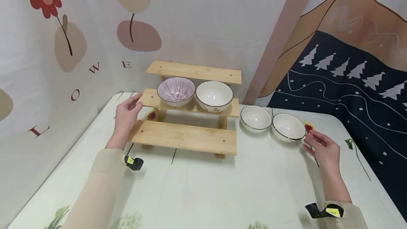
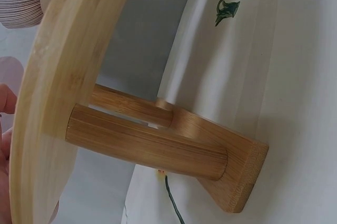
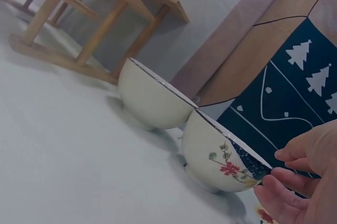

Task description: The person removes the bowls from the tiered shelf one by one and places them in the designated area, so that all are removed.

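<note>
A three-tier wooden display stand (image 1: 187, 138) stands on the table, its middle board at the left hand's fingers. My left hand (image 1: 126, 115) holds the left end of that board, thumb at the front edge. In the left wrist view, the board (image 2: 58, 71) hides part of its fingers. On the middle tier sit a purple-striped bowl (image 1: 176, 91) and a larger white bowl (image 1: 214, 95). Two smaller white bowls stand right of the stand, the left bowl (image 1: 255, 118) against the flower-painted bowl (image 3: 224, 155). My right hand (image 1: 324, 150) has its fingertips at the painted bowl's outer rim, fingers loosely bent.
The top board (image 1: 194, 71) and bottom board (image 1: 184, 137) of the stand bear nothing. A printed cloth (image 1: 203, 20) hangs close behind the stand, and a dark tree-patterned cloth (image 1: 343, 80) hangs at the right. The white tablecloth (image 1: 203, 186) reaches toward me.
</note>
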Action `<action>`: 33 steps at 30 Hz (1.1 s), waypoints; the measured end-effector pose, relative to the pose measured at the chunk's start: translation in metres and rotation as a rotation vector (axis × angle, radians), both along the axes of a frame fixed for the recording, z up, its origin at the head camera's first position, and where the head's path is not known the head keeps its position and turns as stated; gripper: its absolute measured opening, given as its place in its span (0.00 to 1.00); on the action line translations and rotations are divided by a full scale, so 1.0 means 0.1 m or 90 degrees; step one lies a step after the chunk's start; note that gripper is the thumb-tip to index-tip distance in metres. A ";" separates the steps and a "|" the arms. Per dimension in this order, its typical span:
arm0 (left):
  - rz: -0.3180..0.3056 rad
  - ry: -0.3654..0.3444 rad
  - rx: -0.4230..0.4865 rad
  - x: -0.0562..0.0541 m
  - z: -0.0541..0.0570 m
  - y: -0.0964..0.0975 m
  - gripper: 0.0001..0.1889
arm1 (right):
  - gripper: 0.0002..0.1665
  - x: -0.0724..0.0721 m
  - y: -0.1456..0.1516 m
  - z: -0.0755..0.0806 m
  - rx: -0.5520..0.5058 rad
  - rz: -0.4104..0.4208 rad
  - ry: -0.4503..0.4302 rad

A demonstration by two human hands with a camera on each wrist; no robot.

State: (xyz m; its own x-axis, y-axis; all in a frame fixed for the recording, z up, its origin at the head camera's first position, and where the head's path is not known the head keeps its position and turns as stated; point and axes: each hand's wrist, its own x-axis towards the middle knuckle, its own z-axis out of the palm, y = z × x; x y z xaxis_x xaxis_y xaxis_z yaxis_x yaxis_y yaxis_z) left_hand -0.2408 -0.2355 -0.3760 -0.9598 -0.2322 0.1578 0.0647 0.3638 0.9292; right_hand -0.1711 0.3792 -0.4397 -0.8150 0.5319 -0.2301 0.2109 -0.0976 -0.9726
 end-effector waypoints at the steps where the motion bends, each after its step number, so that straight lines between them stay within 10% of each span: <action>1: 0.000 -0.001 0.001 0.00 0.00 0.00 0.25 | 0.28 0.02 -0.04 0.05 0.004 0.001 -0.002; 8: 0.002 -0.003 0.000 0.01 0.01 0.00 0.25 | 0.18 0.17 -0.33 0.40 0.038 -0.001 -0.021; 17: 0.000 0.004 -0.005 0.01 0.01 0.00 0.25 | 0.23 0.13 -0.23 0.29 0.040 0.031 -0.001; 33: 0.004 -0.002 -0.007 0.01 0.02 0.01 0.25 | 0.21 0.21 -0.48 0.55 0.042 0.081 0.058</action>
